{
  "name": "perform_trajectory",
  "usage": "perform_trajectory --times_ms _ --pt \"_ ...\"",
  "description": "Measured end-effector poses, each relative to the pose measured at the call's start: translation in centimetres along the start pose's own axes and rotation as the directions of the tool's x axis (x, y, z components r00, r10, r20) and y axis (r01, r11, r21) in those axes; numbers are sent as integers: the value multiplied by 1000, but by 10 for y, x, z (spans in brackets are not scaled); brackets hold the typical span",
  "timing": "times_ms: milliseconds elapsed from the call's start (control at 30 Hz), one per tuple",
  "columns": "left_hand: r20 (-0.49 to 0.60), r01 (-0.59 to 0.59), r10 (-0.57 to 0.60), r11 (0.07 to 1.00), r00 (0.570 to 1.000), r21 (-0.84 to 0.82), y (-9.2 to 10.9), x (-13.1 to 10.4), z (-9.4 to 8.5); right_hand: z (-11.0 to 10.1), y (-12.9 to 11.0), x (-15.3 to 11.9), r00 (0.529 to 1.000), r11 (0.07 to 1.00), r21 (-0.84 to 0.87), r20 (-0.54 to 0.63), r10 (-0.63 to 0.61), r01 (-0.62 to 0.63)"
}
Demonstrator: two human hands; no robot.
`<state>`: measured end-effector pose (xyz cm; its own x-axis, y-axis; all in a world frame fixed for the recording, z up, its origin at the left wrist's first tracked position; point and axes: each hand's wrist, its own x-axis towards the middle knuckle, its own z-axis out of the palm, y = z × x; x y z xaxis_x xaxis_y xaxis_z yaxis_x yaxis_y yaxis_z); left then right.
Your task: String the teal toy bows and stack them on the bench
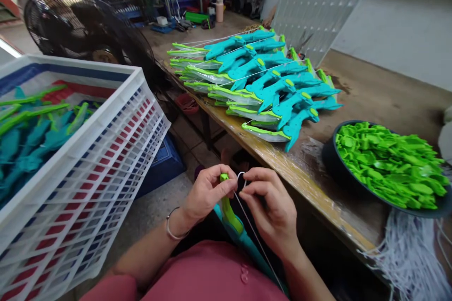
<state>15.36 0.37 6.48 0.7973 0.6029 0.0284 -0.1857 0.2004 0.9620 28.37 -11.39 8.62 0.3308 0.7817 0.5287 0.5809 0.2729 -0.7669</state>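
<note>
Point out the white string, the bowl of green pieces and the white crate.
white string (pixel 254 234), head view, on its straight run below the hands
bowl (pixel 330 162), head view, on its dark left wall
white crate (pixel 106 150), head view, on its slatted side wall

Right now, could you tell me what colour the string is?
White; the string shows best in the head view, pinched by the right hand.

Both hands (pixel 240 197) close together, fingertips pinched
</note>
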Motion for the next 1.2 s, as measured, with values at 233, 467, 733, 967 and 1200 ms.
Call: perform_trajectory --times_ms 233,467,733,967,1200 --pt "53 -49 49 999 997 -3 3 -2 1 13 -4 1 980 948 269 -54 190 -169" --pt "108 -102 107 994 988 -49 -1 -3 -4 22 0 7 870 591 686 127 477 -424" --pt "81 -131 133 991 988 -27 -3 -4 -4 28 14 7 876 500 758 192 443 -419" --pt "43 -47 47 999 998 13 -9 -10 -7 22 18 16 898 569 701 270 347 -430" --pt "-42 -53 54 998 998 25 -13 -14 -5 19 20 16 904 642 637 300 303 -427"
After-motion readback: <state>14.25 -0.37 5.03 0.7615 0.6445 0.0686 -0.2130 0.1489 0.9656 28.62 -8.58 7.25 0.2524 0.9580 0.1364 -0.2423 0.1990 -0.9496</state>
